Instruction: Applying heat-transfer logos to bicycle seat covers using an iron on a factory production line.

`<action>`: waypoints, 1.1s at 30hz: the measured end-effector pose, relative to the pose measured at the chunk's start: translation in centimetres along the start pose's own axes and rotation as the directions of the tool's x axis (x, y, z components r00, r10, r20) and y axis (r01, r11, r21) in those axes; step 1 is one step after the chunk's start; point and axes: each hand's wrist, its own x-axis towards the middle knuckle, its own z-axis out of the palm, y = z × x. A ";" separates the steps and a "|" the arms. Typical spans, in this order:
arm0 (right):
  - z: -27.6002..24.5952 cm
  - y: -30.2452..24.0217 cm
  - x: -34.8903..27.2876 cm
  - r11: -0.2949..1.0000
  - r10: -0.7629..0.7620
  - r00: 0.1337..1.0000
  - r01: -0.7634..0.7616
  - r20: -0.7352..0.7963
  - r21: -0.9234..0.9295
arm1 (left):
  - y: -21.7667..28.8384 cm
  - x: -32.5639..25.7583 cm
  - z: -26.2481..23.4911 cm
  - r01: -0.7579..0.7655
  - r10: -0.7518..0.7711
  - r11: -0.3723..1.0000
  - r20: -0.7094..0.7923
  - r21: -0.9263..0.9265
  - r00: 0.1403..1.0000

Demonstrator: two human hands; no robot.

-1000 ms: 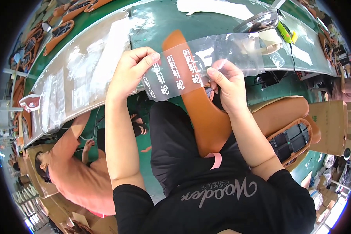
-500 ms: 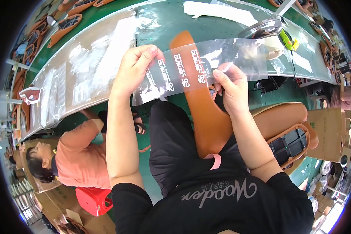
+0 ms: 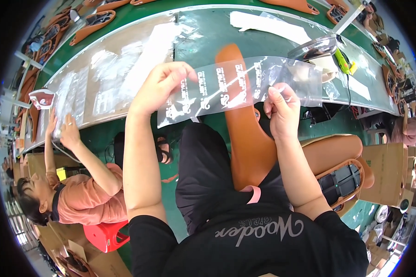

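Midway: left hand [image 3: 159, 87] and right hand [image 3: 282, 108] each pinched on an end of clear plastic bag [image 3: 238, 87], stretched flat above brown saddle [image 3: 242, 134] on lap, saddle not yet bagged.

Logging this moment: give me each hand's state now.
Left hand: closed, pinching the clear plastic bag at its left end.
Right hand: closed, gripping the bag near its right end.

Clear plastic bag [image 3: 238, 87] with white print, stretched flat and level, held above long tan-orange board [image 3: 247, 134] on lap.
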 end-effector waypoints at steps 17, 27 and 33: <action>0.1 -0.3 -0.5 0.994 -0.106 0.993 0.105 0.058 0.009 | -0.2 -5.9 -1.6 0.017 -0.049 0.989 -0.225 -0.145 0.973; 0.2 -0.4 -0.7 0.995 -0.103 0.994 0.103 0.033 -0.015 | -1.2 -5.8 -0.9 0.070 -0.111 0.987 -0.290 -0.147 0.951; 0.9 -0.1 -0.7 0.996 -0.062 0.995 0.066 0.072 -0.058 | -3.6 -4.8 -0.1 0.155 -0.161 0.987 -0.379 -0.047 0.911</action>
